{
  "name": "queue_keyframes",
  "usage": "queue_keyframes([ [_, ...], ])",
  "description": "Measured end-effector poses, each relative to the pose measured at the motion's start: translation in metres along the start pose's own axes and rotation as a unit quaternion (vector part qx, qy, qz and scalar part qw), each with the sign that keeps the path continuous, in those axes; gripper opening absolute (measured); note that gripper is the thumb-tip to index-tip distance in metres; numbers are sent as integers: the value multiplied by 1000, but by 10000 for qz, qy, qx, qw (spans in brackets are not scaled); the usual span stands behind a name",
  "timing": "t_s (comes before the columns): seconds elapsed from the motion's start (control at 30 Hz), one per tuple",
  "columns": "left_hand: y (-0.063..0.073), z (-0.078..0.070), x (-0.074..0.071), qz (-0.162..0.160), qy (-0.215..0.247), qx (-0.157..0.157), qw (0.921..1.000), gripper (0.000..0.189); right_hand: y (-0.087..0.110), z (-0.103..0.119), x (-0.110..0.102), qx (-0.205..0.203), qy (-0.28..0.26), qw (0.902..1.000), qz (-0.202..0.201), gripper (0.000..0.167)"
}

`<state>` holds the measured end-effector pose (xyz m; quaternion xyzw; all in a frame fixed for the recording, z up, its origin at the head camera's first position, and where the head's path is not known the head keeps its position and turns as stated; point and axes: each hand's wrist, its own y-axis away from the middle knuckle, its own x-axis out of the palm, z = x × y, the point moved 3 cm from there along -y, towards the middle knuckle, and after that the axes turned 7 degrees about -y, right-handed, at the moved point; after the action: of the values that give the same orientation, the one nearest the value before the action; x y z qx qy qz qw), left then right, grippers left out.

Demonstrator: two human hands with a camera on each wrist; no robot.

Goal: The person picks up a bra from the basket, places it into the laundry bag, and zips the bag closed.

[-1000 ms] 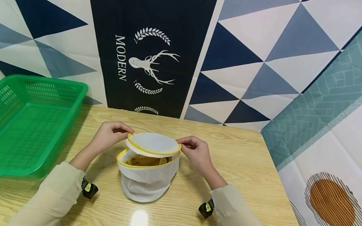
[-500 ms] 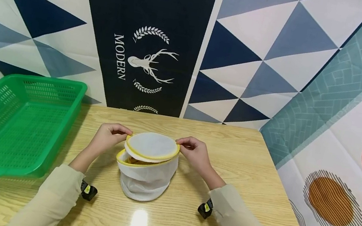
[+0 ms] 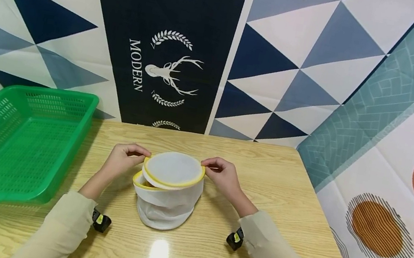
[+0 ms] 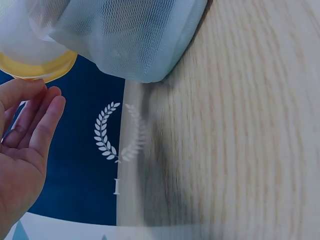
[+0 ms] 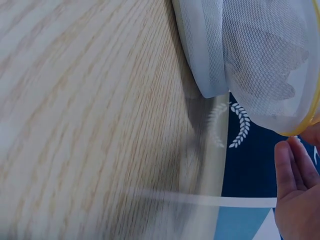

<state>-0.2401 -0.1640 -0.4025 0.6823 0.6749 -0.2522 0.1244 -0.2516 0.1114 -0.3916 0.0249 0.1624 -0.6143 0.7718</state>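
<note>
A white mesh laundry bag point(image 3: 165, 211) with yellow zipper trim stands on the table in the head view. Its round lid point(image 3: 174, 168) lies tilted over the mouth, leaving a narrow gap at the front left, where a little of the dark yellow inside shows. My left hand point(image 3: 123, 161) pinches the lid's left rim between thumb and fingers. On the opposite side my right hand point(image 3: 225, 177) pinches the right rim. Both wrist views show the sheer bag wall point(image 4: 145, 40) and the fingertips at the yellow edge point(image 5: 306, 122).
To the left sits a green plastic basket point(image 3: 47, 184) with perforated walls. The wooden table point(image 3: 265, 175) meets a patterned wall cloth point(image 3: 185, 15) at the back. Black wrist cameras point(image 3: 102, 222) hang under both beige sleeves.
The lid has tipped down toward the front, and the gap into the bag has narrowed. Both hands have dropped slightly while keeping hold of the rim.
</note>
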Motion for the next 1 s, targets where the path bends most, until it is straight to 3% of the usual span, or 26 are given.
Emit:
queue_keyframes([
  [0.23, -8, 26, 7, -19, 97, 64, 9999, 12, 1, 0, 1, -42, 37, 9999, 102, 14],
  [0.33, -8, 27, 9, 92, 359, 29, 9993, 14, 1, -1, 1, -75, 69, 9999, 131, 14],
  [0.6, -7, 33, 13, 419, 1047, -370, 9929, 25, -12, -37, 2, 184, -352, 9992, 103, 18],
  [0.83, -3, 31, 14, 584, 1393, -697, 9861, 41, -18, -40, 3, 368, -730, 9966, -126, 25],
  [1.0, -2, 30, 16, 631, 1425, -753, 9849, 44, -24, -37, 7, 643, -765, 9946, -287, 34],
])
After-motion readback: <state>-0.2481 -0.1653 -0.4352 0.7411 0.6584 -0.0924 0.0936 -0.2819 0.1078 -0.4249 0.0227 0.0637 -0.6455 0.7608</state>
